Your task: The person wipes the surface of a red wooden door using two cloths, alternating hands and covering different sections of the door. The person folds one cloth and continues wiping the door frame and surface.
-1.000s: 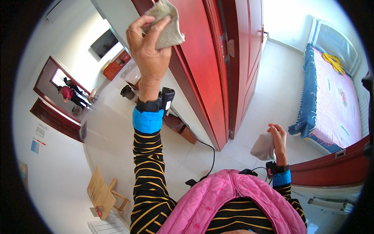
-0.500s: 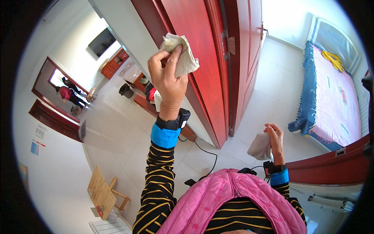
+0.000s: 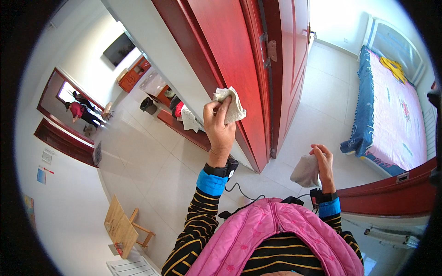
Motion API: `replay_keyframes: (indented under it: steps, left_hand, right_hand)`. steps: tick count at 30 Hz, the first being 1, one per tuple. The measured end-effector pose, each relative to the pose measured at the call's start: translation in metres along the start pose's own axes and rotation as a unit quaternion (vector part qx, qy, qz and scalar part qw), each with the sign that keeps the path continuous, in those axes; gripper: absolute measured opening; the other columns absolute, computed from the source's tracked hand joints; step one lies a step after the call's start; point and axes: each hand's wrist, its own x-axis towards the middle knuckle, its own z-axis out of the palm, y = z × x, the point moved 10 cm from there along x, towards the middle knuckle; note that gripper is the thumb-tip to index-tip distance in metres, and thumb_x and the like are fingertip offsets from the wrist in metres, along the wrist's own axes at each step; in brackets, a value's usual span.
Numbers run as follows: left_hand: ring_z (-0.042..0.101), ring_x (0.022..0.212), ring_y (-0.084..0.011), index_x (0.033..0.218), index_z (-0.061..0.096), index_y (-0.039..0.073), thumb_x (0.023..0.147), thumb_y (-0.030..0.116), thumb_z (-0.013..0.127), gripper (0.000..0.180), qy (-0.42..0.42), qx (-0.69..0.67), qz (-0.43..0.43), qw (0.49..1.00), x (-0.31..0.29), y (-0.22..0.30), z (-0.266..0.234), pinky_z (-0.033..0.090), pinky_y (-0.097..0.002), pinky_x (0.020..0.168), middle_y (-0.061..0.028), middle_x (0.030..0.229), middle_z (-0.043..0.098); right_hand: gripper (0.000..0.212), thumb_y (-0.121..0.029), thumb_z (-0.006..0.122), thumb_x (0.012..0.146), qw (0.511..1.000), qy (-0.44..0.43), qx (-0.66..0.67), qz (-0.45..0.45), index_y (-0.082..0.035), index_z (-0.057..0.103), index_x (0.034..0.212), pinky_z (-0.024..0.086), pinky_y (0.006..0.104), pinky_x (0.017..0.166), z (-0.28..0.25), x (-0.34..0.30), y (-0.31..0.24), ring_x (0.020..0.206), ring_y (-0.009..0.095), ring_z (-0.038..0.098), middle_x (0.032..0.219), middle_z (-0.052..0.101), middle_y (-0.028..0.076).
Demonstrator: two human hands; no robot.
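Observation:
My left hand [image 3: 219, 133] grips a folded off-white cloth [image 3: 235, 110] and presses it against the dark red door frame [image 3: 230, 50]. The cloth lies bunched under the fingertips. Lower and to the right, my right hand [image 3: 326, 168] holds a second greyish cloth [image 3: 305, 172], which hangs in the air apart from the frame. Beyond the frame stands the open red door [image 3: 291, 64], its hinge showing on the near edge.
A bed [image 3: 398, 110] with a pink and blue cover stands at the right. To the left are a small wooden table [image 3: 120, 225], a dark bin [image 3: 148, 106] and a red bench [image 3: 182, 131]. Two people [image 3: 82, 110] bend over in a far doorway. A black cable [image 3: 244, 192] hangs near my left wrist.
My left hand has slid down the door frame, and slightly right, with its cloth. My right hand stays nearly still with the other cloth.

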Motion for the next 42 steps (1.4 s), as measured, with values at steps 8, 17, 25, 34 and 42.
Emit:
replay_keyframes:
  steps: [8, 17, 25, 34, 42]
  left_hand:
    - [0.057, 0.088, -0.0238, 0.117, 0.067, 0.008, 0.073, -0.009, 0.071, 0.047, -0.011, -0.018, -0.04, 0.999, -0.031, -0.015, 0.015, 0.051, -0.0353, 0.076, -0.0066, 0.096, 0.051]
    - [0.057, 0.089, -0.0279, 0.114, 0.067, 0.008, 0.07, -0.003, 0.074, 0.045, -0.054, -0.032, -0.089, 0.994, -0.058, -0.03, 0.029, 0.051, -0.0382, 0.077, -0.0095, 0.094, 0.052]
    - [0.059, 0.085, -0.0269, 0.109, 0.069, 0.008, 0.074, -0.002, 0.071, 0.036, -0.09, -0.068, -0.151, 0.982, -0.079, -0.047, 0.044, 0.052, -0.037, 0.073, -0.0088, 0.092, 0.054]
    - [0.063, 0.073, -0.0115, 0.093, 0.065, -0.007, 0.079, 0.01, 0.067, 0.023, -0.178, -0.298, -0.489, 0.8, -0.14, -0.1, 0.069, 0.051, -0.0297, 0.062, -0.0085, 0.084, 0.069]
    - [0.063, 0.087, -0.013, 0.114, 0.065, -0.002, 0.083, 0.01, 0.065, 0.033, 0.087, -0.333, -0.272, 0.899, 0.0, -0.066, -0.056, 0.053, -0.0297, 0.075, -0.008, 0.103, 0.068]
  right_hand:
    - [0.025, -0.026, 0.061, 0.093, 1.0, -0.007, 0.005, 0.002, -0.003, 0.069, 0.1, 0.045, 0.0243, 0.065, 0.001, -0.002, 0.001, 0.075, 0.01, 0.057, 0.081, 0.063, 0.003]
    - [0.025, -0.025, 0.06, 0.093, 1.0, -0.004, 0.01, 0.021, -0.003, 0.069, 0.1, 0.045, 0.0233, 0.063, -0.001, -0.008, 0.005, 0.073, 0.009, 0.057, 0.081, 0.062, 0.002]
    - [0.023, -0.024, 0.06, 0.093, 1.0, -0.004, 0.001, 0.008, -0.004, 0.069, 0.1, 0.044, 0.0231, 0.062, -0.002, -0.012, 0.003, 0.073, 0.008, 0.056, 0.081, 0.062, 0.002]
    - [0.023, -0.024, 0.061, 0.093, 1.0, 0.011, 0.016, 0.024, -0.004, 0.069, 0.101, 0.045, 0.0232, 0.063, -0.005, -0.015, 0.008, 0.072, 0.009, 0.057, 0.081, 0.063, 0.003]
    - [0.023, -0.025, 0.059, 0.093, 1.0, 0.016, 0.002, 0.02, -0.004, 0.068, 0.1, 0.042, 0.0212, 0.063, -0.007, -0.015, 0.003, 0.072, 0.006, 0.054, 0.081, 0.062, 0.0]
